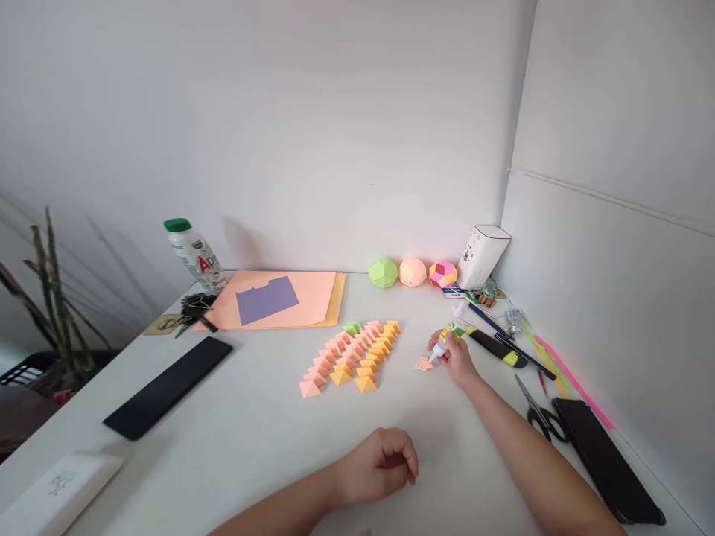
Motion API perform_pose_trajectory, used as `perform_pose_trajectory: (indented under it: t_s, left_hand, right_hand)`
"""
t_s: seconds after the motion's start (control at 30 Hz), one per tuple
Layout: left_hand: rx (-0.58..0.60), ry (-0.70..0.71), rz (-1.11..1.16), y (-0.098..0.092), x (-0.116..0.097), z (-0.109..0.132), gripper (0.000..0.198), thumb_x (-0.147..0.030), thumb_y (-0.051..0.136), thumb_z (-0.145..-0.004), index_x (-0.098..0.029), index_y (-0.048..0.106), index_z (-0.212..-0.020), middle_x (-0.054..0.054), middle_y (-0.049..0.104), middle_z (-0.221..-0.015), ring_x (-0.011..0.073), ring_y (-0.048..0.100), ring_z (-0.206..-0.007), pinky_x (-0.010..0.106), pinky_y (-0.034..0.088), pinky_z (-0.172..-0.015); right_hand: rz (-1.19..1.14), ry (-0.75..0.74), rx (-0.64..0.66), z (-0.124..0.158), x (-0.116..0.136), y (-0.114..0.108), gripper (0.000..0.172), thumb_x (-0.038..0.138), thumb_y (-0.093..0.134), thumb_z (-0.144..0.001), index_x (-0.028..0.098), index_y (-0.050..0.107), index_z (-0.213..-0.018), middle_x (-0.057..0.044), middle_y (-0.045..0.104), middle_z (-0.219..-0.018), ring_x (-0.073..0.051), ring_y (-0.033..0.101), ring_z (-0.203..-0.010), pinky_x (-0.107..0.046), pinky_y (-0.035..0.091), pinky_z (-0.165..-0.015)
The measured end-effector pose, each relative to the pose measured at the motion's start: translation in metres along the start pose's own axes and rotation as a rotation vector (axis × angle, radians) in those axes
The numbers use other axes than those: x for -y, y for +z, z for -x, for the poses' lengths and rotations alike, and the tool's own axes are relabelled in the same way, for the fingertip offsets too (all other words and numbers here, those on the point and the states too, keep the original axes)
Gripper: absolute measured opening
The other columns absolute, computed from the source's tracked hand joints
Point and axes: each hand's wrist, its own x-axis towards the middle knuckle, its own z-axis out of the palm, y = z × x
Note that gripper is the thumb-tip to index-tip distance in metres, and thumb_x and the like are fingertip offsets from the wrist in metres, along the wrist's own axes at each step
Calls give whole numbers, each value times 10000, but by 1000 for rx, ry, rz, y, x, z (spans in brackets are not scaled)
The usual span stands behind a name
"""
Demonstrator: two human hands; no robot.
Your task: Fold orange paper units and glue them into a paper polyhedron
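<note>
My right hand (459, 360) grips a small glue bottle (450, 332) with a green and yellow label and a white nozzle. The bottle tilts nozzle-down, its tip at a small peach paper piece (424, 364) on the table; I cannot tell whether they touch. Loosely curled, my left hand (380, 466) rests nearer the front edge, with nothing visible in its fingers. Between the hands and the back wall stand rows of folded paper pyramids, peach (319, 365), orange (366, 383) and green (352, 327). A white cap (459, 309) lies behind the bottle.
Three paper balls (412, 272) line the wall beside a white box (483, 257). A cutter (497, 348), scissors (539, 409) and a black phone (606, 461) lie at right. Leftward are paper sheets (318, 298), a bottle (195, 257), keys (195, 307) and a black slab (167, 387).
</note>
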Motion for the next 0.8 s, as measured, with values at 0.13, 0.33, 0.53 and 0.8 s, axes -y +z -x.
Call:
perform_pose_trajectory:
  t_s: [0.13, 0.33, 0.53, 0.8]
  left_hand:
    - [-2, -5, 8, 0, 0, 0, 102, -51, 563, -657, -151, 581, -645, 1, 570, -677, 103, 499, -618, 206, 401, -563]
    - [2, 1, 17, -1, 3, 0, 123, -32, 547, -653, -148, 589, -657, 2, 571, -685, 103, 500, -622, 207, 400, -567]
    - [3, 5, -1, 0, 3, 0, 143, -15, 531, -644, -148, 582, -655, 0, 572, -683, 105, 508, -622, 207, 404, -567]
    - [1, 15, 0, -1, 2, 0, 183, 10, 489, -630, -143, 585, -661, 9, 579, -695, 112, 516, -633, 212, 404, -565]
  right_hand:
    - [-12, -3, 4, 0, 0, 0, 467, 635, 438, -790, 187, 566, -762, -22, 638, -593, -106, 392, -388, -239, 275, -377]
    - [-40, -5, 7, 0, 0, 0, 449, 616, 449, -799, 185, 572, -772, -22, 642, -596, -104, 383, -390, -238, 262, -380]
    - [-70, -1, 14, -1, -2, -1, 446, 614, 464, -796, 183, 576, -773, -24, 644, -601, -97, 372, -393, -236, 257, -384]
    - [-77, -9, 20, -1, -3, -2, 440, 601, 462, -809, 180, 587, -783, -32, 641, -601, -104, 372, -405, -240, 244, -391]
